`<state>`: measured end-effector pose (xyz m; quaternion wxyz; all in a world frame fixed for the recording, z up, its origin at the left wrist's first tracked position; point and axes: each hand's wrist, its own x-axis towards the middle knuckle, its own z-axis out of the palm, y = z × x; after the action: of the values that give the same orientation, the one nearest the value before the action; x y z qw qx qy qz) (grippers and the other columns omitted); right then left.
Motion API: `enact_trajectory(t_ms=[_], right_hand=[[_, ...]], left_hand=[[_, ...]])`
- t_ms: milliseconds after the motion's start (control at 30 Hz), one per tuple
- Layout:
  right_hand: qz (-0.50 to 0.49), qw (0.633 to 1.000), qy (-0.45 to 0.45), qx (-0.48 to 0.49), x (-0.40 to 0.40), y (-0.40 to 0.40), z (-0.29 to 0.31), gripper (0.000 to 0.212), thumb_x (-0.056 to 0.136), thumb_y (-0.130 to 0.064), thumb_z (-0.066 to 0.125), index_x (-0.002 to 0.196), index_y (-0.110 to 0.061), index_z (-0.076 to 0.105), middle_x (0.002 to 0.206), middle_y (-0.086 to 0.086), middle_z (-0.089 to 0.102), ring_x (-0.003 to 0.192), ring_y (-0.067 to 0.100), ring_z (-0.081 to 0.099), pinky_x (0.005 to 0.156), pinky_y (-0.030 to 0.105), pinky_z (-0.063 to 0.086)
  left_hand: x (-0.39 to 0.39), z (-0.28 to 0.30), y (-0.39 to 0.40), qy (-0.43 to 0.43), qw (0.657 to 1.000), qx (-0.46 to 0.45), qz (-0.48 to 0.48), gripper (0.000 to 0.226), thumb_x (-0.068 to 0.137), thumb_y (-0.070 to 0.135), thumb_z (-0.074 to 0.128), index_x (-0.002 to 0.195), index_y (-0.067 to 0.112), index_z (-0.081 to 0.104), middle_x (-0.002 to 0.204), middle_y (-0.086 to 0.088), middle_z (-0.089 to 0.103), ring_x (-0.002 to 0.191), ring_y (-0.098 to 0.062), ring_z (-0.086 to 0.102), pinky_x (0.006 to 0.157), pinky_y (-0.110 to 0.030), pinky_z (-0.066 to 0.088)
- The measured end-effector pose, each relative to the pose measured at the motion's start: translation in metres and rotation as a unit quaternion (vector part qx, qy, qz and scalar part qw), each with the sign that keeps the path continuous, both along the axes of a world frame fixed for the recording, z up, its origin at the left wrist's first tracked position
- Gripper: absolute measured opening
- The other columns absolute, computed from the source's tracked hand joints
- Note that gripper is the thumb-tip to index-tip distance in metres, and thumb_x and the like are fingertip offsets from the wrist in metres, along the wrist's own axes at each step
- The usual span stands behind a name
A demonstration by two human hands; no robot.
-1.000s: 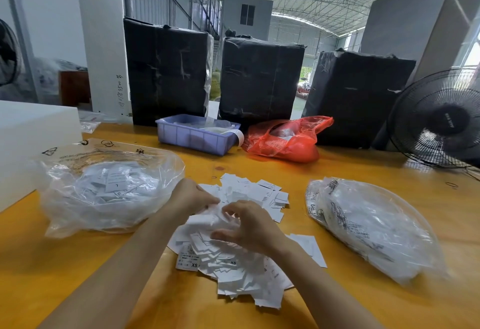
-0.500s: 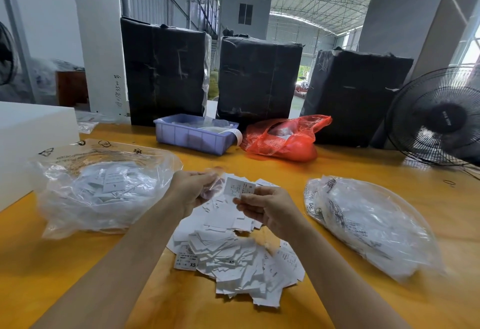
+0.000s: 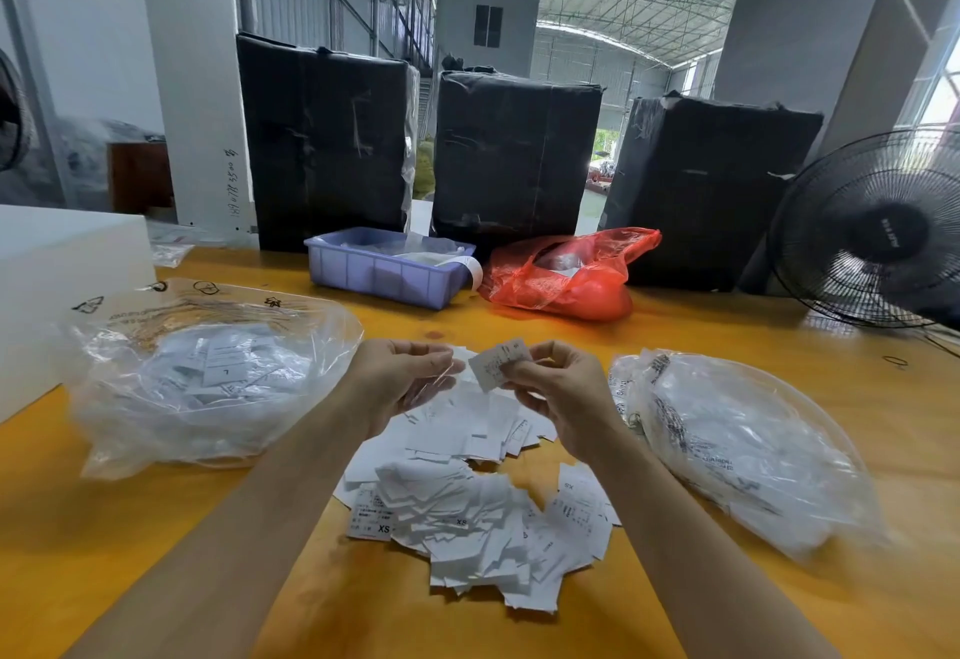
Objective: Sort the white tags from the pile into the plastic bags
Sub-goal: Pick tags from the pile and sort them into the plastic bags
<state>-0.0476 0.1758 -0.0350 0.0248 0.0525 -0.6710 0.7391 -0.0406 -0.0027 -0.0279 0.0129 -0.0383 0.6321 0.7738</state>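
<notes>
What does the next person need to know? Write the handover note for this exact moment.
Right hand pinches one white tag above the pile. Left hand is raised beside it, fingers loosely curled; whether it holds anything is unclear.
The pile lies on the yellow table, between the two clear bags.
Done: left bag already holds tags, one marked L; right bag holds some too.
Left: read the held tag's size, bag it, then work through the large remaining pile, which shows XS tags.
</notes>
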Motion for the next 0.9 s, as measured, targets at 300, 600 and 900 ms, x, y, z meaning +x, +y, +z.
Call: enact_trajectory(t_ms=[300, 600, 900], right_hand=[[-0.022, 0.999, 0.043, 0.012, -0.001, 0.005, 0.006, 0.012, 0.088, -0.002, 0.06, 0.097, -0.01, 0.059, 0.087, 0.012, 0.068, 0.061, 0.016, 0.069, 0.058, 0.023, 0.054], [0.161, 0.968, -0.097, 0.168, 0.009, -0.012, -0.003, 0.059, 0.073, -0.061, 0.063, 0.097, -0.008, 0.068, 0.096, -0.003, 0.071, 0.077, 0.02, 0.072, 0.068, 0.028, 0.054], [0.101, 0.984, -0.064, 0.135, 0.005, -0.019, -0.009, 0.012, 0.086, -0.016, 0.063, 0.076, -0.016, 0.069, 0.072, -0.001, 0.071, 0.065, 0.008, 0.069, 0.065, 0.025, 0.047]], left_hand=[[0.005, 0.005, 0.007, 0.023, 0.999, 0.045, -0.014, 0.006, 0.086, -0.005, 0.061, 0.092, -0.004, 0.061, 0.068, -0.014, 0.072, 0.061, -0.019, 0.071, 0.05, -0.019, 0.054], [0.002, 0.001, 0.019, 0.084, 0.992, 0.093, 0.027, 0.007, 0.089, -0.003, 0.058, 0.093, 0.001, 0.058, 0.076, -0.009, 0.073, 0.065, -0.012, 0.07, 0.067, -0.019, 0.057], [0.006, 0.004, 0.023, 0.07, 0.992, 0.098, 0.032, 0.021, 0.081, -0.003, 0.065, 0.101, 0.002, 0.059, 0.093, -0.016, 0.071, 0.072, -0.02, 0.07, 0.061, -0.018, 0.057]])
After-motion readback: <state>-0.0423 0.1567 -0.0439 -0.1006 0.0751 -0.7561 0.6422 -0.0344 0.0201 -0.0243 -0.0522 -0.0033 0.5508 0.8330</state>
